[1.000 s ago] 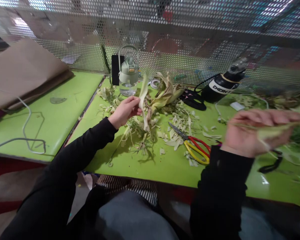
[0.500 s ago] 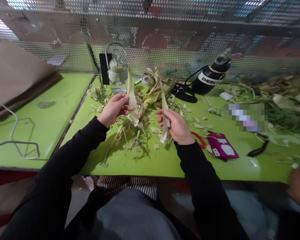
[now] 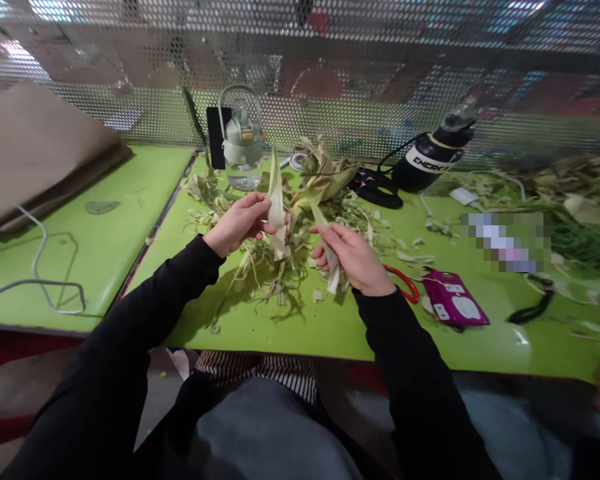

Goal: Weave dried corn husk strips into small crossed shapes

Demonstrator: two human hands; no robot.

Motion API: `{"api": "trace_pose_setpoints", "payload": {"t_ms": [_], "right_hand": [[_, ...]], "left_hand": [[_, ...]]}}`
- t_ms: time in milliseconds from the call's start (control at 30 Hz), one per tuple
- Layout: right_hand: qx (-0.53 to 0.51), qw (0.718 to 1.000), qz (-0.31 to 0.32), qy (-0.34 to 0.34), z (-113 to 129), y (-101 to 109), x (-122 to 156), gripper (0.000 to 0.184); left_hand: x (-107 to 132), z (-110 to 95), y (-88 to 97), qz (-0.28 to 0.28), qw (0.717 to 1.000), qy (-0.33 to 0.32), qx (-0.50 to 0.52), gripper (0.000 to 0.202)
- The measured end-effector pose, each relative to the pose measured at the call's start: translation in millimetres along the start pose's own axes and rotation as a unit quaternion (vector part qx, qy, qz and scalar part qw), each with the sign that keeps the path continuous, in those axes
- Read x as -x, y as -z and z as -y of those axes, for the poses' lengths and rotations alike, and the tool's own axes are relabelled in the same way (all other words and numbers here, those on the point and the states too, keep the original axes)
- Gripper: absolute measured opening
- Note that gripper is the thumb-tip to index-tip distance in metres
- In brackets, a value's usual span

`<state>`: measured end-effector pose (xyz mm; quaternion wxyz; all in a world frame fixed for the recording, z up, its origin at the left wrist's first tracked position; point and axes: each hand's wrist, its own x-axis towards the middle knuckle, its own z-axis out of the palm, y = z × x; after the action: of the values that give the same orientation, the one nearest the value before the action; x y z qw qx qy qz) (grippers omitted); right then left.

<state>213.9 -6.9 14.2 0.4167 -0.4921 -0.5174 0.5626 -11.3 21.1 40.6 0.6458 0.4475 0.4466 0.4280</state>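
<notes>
Between thumb and fingers, my left hand (image 3: 243,221) pinches a pale corn husk strip (image 3: 277,200) that stands nearly upright, its tip pointing up. My right hand (image 3: 353,257) grips another corn husk strip (image 3: 330,250), narrower-looking and tilted with its top to the left. The two strips are apart. Behind them lies a heap of dried corn husks (image 3: 325,175), yellowish and brown. Shredded husk scraps (image 3: 280,270) are strewn on the green table below both hands.
A clear water bottle (image 3: 243,157) with a handle stands at the back. To the right are a black bottle (image 3: 427,160), dark scissors (image 3: 379,190), a red ring-shaped handle (image 3: 404,283) and a purple card holder (image 3: 455,300). A brown paper bag (image 3: 50,147) and bent wire (image 3: 45,287) lie left.
The strip in my right hand has tipped over to the left from nearly upright. My left hand still holds its strip up. The whole view has shifted slightly.
</notes>
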Motion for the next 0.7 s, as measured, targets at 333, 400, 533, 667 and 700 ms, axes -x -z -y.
{"api": "trace_pose_setpoints", "payload": {"t_ms": [333,400,533,667,700], "right_hand": [[0.144,0.982,-0.089,0.088,-3,-3,3,0.052],[0.179,0.976,-0.092,0.088,-3,-3,2,0.059],[0.281,0.919,-0.187,0.205,-4,-7,2,0.059],[0.286,0.925,-0.065,0.241,-4,-21,6,0.044],[0.283,0.934,-0.029,0.217,-4,-24,8,0.040]], "left_hand": [[0,2,-1.2,-0.003,1.000,0.011,0.028,0.019],[1,1,-3.2,0.002,0.999,0.015,0.031,0.019],[6,1,-12.1,0.033,0.998,0.034,0.052,0.018],[13,1,-20.6,0.024,0.995,0.035,0.085,0.017],[14,2,-21.3,0.024,0.996,0.031,0.085,0.016]]}}
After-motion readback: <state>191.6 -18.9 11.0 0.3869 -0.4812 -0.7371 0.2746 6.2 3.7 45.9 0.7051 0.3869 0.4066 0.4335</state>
